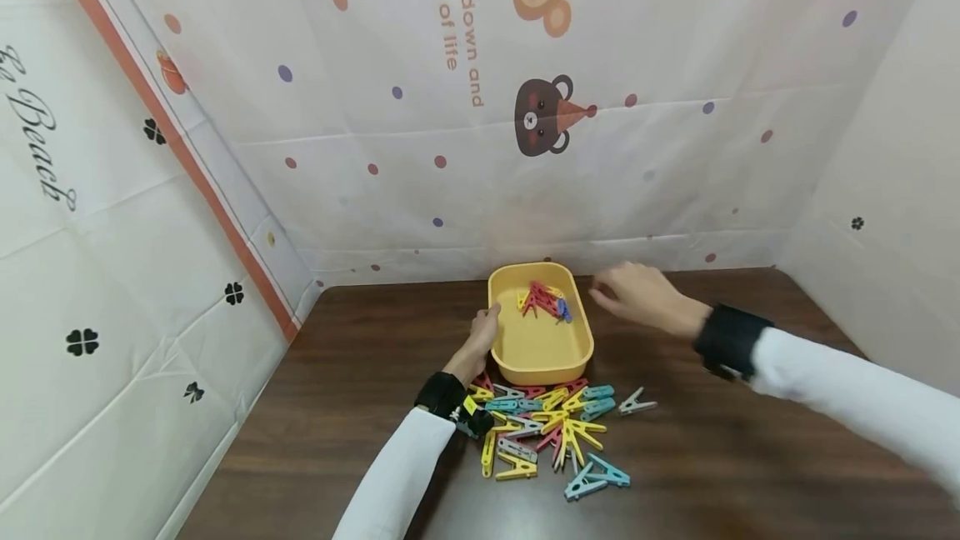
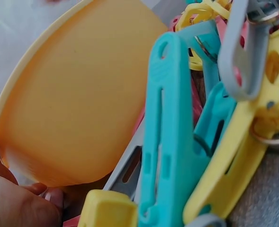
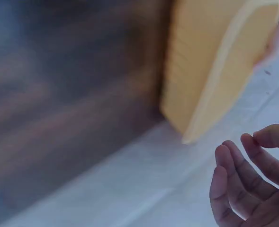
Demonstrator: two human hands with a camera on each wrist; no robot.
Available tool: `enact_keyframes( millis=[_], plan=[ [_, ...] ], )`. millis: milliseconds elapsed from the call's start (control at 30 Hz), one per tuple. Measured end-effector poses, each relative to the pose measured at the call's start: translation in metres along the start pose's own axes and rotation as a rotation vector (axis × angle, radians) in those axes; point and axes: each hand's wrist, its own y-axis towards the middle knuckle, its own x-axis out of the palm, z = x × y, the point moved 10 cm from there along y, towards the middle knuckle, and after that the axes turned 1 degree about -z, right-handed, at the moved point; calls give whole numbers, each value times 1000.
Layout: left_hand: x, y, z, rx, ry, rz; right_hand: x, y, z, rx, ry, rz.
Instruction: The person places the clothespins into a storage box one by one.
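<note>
A yellow plastic bin (image 1: 536, 352) stands near the back of the table, with several red, yellow and blue clothespins (image 1: 543, 300) at its far end. My left hand (image 1: 482, 336) grips the bin's left side, thumb at the rim. The left wrist view shows the fingers of this hand (image 2: 23, 203) curled under the bin's lower edge. Over the table, just right of the bin, is my right hand (image 1: 637, 294), fingers loosely bent. Nothing shows between the thumb and fingers of that hand (image 3: 253, 179) in the right wrist view.
A pile of yellow, teal, grey and red clothespins (image 1: 540, 419) lies in front of the bin, partly under the left wrist. One grey clothespin (image 1: 636, 402) lies apart at its right, and two teal ones (image 1: 596, 477) at its front. A printed cloth (image 1: 465, 190) hangs behind the table.
</note>
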Motion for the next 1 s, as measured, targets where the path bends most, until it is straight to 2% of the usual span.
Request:
enact_keyframes(
  millis=[100, 200, 267, 367, 467, 600, 800, 867, 1000],
  plan=[
    [1, -7, -9, -17, 8, 11, 15, -50, -1, -56, 130, -92],
    [2, -14, -19, -35, 22, 16, 47, -96, -13, -111, 239, -272],
    [3, -17, -23, -42, 27, 18, 66, -121, -22, -165, 224, -364],
    [3, -20, -23, -35, 32, 15, 79, -141, -29, -252, 125, -360],
    [0, -19, -21, -25, 41, 19, 79, -146, -31, -309, 68, -292],
    [-6, -17, -19, -25, 60, 37, 78, -143, -31, -317, 66, -280],
    [-11, -15, -15, -24, 60, 45, 72, -137, -44, -408, 19, -233],
    [-11, -14, -12, -21, 55, 44, 72, -132, -41, -372, 21, -274],
    [-9, -11, -3, 0, 50, 38, 68, -113, -19, -180, -26, -366]
  ],
)
